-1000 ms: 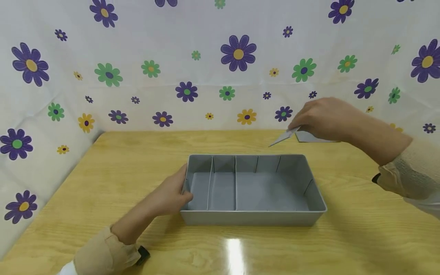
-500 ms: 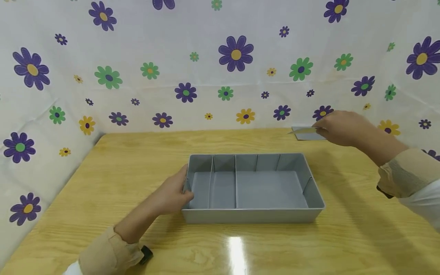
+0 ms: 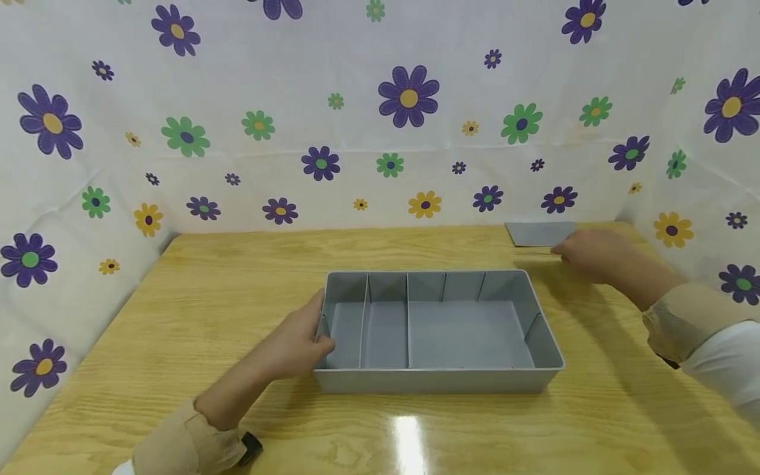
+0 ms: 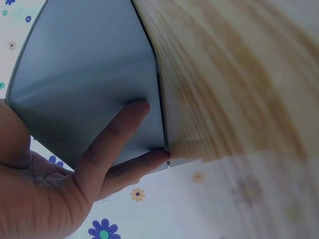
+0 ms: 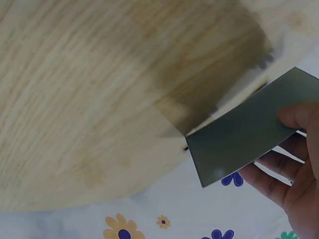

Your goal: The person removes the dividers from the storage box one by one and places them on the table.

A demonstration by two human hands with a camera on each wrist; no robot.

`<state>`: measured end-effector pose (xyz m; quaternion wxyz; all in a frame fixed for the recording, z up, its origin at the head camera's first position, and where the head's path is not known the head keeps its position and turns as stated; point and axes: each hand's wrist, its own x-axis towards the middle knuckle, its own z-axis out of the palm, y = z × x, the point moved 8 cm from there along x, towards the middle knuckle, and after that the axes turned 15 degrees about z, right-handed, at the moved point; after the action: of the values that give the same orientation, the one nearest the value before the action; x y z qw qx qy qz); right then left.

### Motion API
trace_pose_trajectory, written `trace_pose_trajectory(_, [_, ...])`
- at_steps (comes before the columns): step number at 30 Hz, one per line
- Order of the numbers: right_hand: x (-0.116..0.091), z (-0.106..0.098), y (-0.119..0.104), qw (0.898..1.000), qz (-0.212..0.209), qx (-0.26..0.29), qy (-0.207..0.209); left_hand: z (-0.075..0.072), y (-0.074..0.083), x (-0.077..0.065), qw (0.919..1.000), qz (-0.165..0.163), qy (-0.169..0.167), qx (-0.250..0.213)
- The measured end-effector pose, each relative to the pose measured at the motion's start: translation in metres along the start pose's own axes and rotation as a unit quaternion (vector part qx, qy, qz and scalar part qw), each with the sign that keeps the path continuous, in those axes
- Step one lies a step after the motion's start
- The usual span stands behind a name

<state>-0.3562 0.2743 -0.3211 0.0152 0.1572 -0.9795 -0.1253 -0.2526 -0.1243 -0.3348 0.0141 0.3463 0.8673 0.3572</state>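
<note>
A grey rectangular plastic box [image 3: 439,380] stands on the wooden table, with two upright dividers [image 3: 407,323] forming two narrow compartments at left and one wide one at right. My left hand [image 3: 297,340] grips the box's left wall, its thumb hooked over the rim. In the left wrist view its fingers [image 4: 112,142] lie along the outer wall. My right hand [image 3: 596,256] pinches a thin grey divider panel [image 5: 239,129] between thumb and fingers, low over the table at the back right. Seen from the head, this panel is nearly edge-on.
Another flat grey panel [image 3: 537,234] lies on the table at the back right, just behind the right hand. A white cloth with flowers [image 3: 350,119] hangs along the table's back and sides. Light reflects off the tabletop [image 3: 410,442] in front of the box.
My right hand has moved right and down, away from above the box's back edge, with the divider panel turning flatter. My left hand stays on the box.
</note>
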Motion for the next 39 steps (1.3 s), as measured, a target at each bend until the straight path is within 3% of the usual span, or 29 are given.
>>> trace_pose_trajectory(6, [-0.005, 0.018, -0.007, 1.000, -0.015, -0.007, -0.005, 0.000, 0.002, 0.000, 1.0000, -0.003, -0.003, 0.008])
trace_pose_trajectory(14, [-0.013, 0.036, -0.012, 0.996, -0.086, 0.027, -0.016, -0.003, 0.004, -0.002, 0.9999, -0.004, -0.004, 0.009])
trace_pose_trajectory(18, [-0.013, 0.038, -0.011, 0.996, -0.073, 0.047, -0.012, -0.003, 0.003, -0.001, 1.0000, -0.001, -0.004, 0.009])
trace_pose_trajectory(27, [-0.011, 0.049, 0.002, 0.991, 0.009, 0.062, -0.118, 0.000, 0.004, 0.000, 0.9999, 0.012, -0.006, 0.004])
trace_pose_trajectory(39, [-0.001, 0.052, 0.000, 0.991, 0.008, 0.055, -0.121, 0.000, 0.003, 0.001, 0.9999, 0.010, -0.011, 0.004])
